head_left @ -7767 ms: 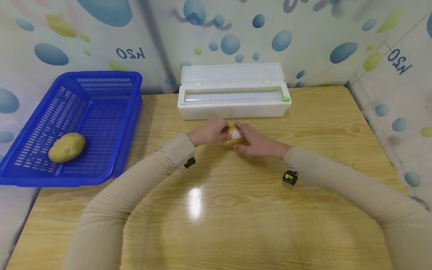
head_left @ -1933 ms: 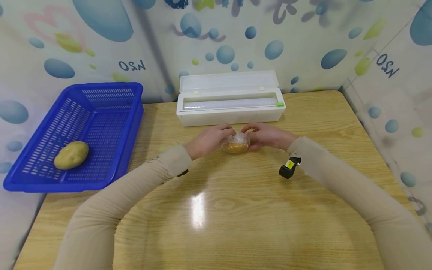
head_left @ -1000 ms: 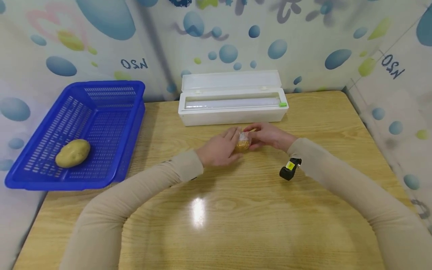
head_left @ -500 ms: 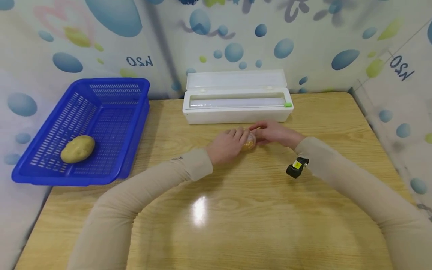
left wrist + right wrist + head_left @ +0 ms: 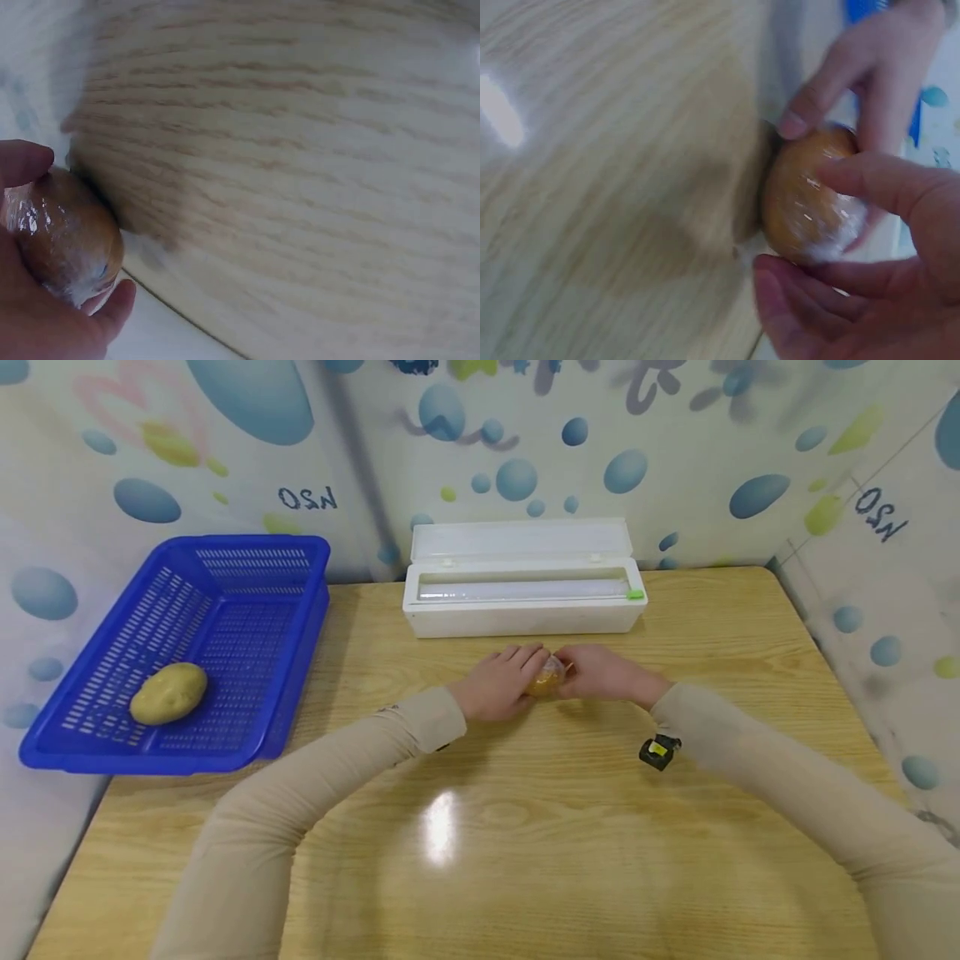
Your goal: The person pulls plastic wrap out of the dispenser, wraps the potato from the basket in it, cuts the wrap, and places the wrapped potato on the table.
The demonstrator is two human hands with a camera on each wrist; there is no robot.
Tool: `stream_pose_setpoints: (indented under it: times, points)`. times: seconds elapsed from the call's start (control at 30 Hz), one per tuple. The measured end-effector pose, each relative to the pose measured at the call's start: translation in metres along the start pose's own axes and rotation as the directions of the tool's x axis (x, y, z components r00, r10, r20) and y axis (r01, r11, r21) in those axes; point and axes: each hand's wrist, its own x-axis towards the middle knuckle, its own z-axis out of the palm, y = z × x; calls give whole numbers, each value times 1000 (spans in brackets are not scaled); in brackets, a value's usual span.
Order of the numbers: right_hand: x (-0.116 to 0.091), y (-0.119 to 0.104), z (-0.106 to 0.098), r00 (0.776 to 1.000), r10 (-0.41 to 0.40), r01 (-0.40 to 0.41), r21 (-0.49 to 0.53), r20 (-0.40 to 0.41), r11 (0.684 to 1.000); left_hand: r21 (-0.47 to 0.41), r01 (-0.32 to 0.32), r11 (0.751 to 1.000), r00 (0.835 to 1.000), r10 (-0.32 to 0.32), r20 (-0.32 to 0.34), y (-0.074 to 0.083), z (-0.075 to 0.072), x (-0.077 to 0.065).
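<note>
A round orange-brown item (image 5: 546, 680) wrapped in clear cling film is between my two hands, low over the table. Its kind is hard to tell under the film. My left hand (image 5: 501, 683) holds it from the left, its fingers over the top in the head view. From the other side my right hand (image 5: 606, 673) grips it. The right wrist view shows the right thumb (image 5: 862, 178) on the film and fingers beneath the wrapped item (image 5: 810, 199). Creased film shows near the right fingers. In the left wrist view the wrapped item (image 5: 71, 232) sits among the fingers.
A white cling film dispenser (image 5: 525, 620), lid raised, stands behind my hands, with a film roll (image 5: 525, 590) and a green slider (image 5: 635, 595). At the left, a blue basket (image 5: 300, 635) holds a potato (image 5: 168, 693). A patterned wall borders the wooden table (image 5: 570, 860).
My left hand has gone from picking at the film on top to holding the item's left side. The right hand has turned, its fingers now closer around the right end. The item has shifted slightly right.
</note>
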Motion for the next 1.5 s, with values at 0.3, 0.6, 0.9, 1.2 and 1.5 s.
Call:
stream_pose_setpoints:
  times: [0.3, 0.6, 0.9, 1.2, 1.5]
  points:
    - [0, -6, 12, 993, -71, 53, -179, -98, 982, -300, 68, 952, 997, -79, -23, -12, -12, -15]
    - [-3, 3, 3, 989, 54, -101, 359, 137, 928, -480, 59, 875, 996, -81, -25, -19, -28, -25]
    - [0, 4, 6, 938, 151, -313, 580, 311, 752, -514, 202, 834, 979, -151, 140, -10, -27, -25]
    - [4, 4, 10, 983, 180, -184, 294, 41, 938, -394, 113, 912, 994, -97, 58, -4, -16, -15]
    - [-6, -25, 26, 990, -91, 56, -282, -111, 958, -545, 134, 828, 990, -89, 107, -19, -24, -8]
